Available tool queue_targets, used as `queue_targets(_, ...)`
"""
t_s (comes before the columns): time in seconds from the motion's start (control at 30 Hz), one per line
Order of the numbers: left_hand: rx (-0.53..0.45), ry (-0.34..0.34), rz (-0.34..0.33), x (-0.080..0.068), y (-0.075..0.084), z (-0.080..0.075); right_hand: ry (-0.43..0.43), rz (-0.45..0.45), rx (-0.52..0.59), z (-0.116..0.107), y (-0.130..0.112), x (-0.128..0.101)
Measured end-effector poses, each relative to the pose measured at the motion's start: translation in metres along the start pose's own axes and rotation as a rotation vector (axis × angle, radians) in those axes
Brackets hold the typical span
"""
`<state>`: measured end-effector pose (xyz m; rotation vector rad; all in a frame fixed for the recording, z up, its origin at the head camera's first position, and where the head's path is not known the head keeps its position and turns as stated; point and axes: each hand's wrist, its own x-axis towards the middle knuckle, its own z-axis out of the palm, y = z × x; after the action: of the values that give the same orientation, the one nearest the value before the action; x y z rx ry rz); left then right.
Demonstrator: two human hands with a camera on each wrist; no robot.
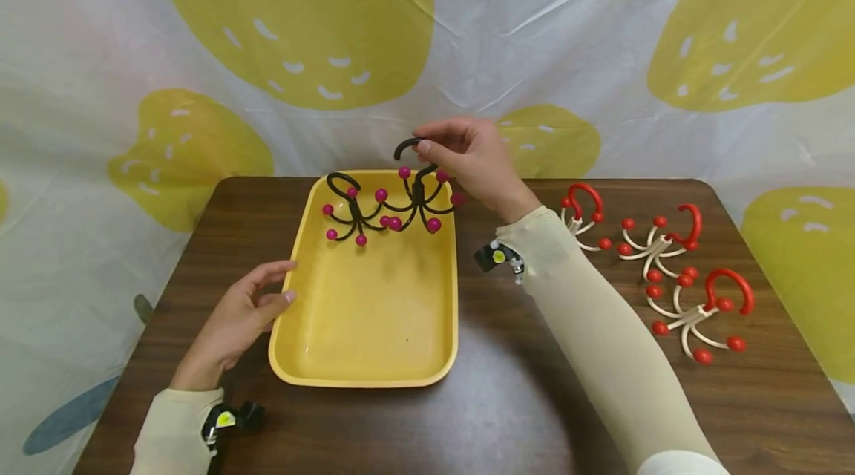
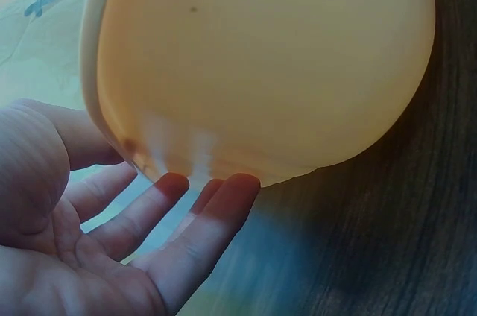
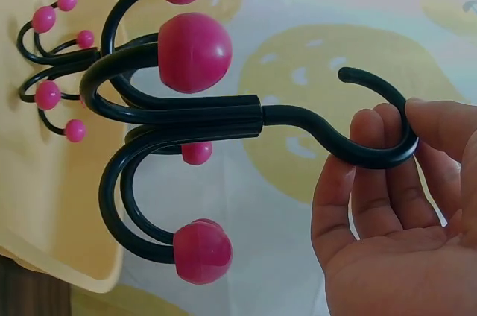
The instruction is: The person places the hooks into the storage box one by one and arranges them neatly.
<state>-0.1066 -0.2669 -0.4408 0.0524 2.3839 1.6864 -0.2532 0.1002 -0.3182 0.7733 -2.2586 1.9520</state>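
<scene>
Between thumb and fingers my right hand [image 1: 477, 163] pinches the curved top hook of a black multi-arm hook hanger [image 3: 201, 118] with pink ball tips. It hangs upright above the far right part of a yellow tray [image 1: 354, 384]. A second black hanger [image 1: 356, 211] with pink balls is inside the tray at its far left; the two look close together in the head view. My left hand [image 1: 240, 315] touches the tray's left side with loosely bent fingers. In the left wrist view, fingertips [image 2: 242, 185] rest against the tray's outer wall.
On the right of the brown wooden table [image 1: 508, 401] lie three white hangers with red hooks and balls: one near my right forearm [image 1: 577, 219], another hanger [image 1: 657, 245] farther right, and a nearer hanger [image 1: 695, 315]. A lemon-print cloth [image 1: 467, 37] hangs behind.
</scene>
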Motion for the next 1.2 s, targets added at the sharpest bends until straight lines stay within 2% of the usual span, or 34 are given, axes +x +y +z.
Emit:
queue_targets(0.37,-0.026,-0.005,0.001,0.001,-0.002,0.003,-0.014,0.091,0.017,0.012,0.035,0.011)
queue_targets(0.5,-0.028,-0.003,-0.002,0.002,-0.003,0.003,-0.004,0.100,0.036,0.014,0.045,0.012)
queue_targets(0.83,-0.032,-0.004,0.000,0.001,-0.001,0.002,0.001,0.106,0.014,0.020,0.060,0.012)
queue_targets(1.2,-0.044,-0.007,-0.012,0.001,0.000,0.002,-0.008,0.163,-0.041,0.023,0.074,0.004)
